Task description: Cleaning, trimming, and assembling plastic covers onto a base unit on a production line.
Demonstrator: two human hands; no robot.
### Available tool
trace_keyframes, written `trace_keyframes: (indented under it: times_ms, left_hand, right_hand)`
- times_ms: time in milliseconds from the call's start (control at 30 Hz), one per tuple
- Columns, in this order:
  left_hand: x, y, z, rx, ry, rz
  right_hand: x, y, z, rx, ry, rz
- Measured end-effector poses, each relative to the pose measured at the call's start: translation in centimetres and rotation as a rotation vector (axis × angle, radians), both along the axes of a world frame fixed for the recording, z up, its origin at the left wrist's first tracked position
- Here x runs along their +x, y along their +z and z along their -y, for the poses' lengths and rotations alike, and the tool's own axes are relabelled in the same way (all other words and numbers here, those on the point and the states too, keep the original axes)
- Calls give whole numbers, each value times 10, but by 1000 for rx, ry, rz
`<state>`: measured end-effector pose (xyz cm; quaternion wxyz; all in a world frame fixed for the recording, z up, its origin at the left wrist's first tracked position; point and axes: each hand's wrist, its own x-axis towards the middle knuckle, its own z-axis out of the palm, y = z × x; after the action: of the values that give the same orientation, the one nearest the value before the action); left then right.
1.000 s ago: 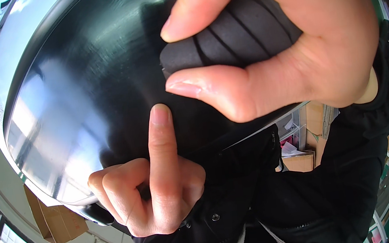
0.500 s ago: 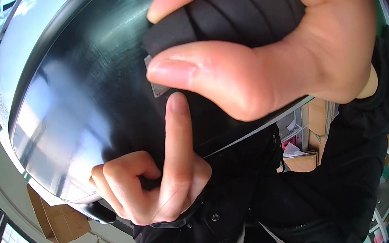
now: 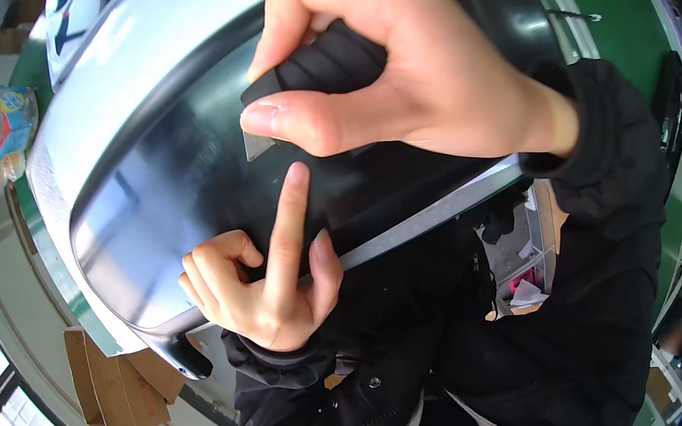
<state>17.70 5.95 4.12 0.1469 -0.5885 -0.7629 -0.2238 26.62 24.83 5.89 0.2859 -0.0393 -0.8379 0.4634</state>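
Your right hand [image 3: 434,71] grips the ridged black handle [image 3: 330,63] of a scraper, its flat blade [image 3: 257,145] over the glossy black panel [image 3: 151,212], left of the middle, apart from the near edge. Your left hand [image 3: 270,295] is empty, index finger [image 3: 292,198] extended, the next ones curled. If the blade slips nearward, it could nick that fingertip; a tilted corner might scratch the gloss

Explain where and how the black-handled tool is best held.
Probably round its thick, grooved handle, coming from the right as the right hand does: the grooves should aid grip, and the flat grey blade sticks out at the left end.
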Motion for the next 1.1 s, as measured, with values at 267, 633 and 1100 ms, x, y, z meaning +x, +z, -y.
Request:
trace_keyframes:
  times_ms: [267, 633, 1100]
  left_hand:
    - [5, 0, 2, 95, 76, 64]
    - [-3, -5, 17, 273, -37, 83]
    - [-126, -24, 139, 129, 292, 502]
  right_hand:
    - [11, 23, -22, -104, -347, -40]
    - [-50, 9, -120, 746, -772, 475]
    - [90, 96, -54, 578, -937, 288]
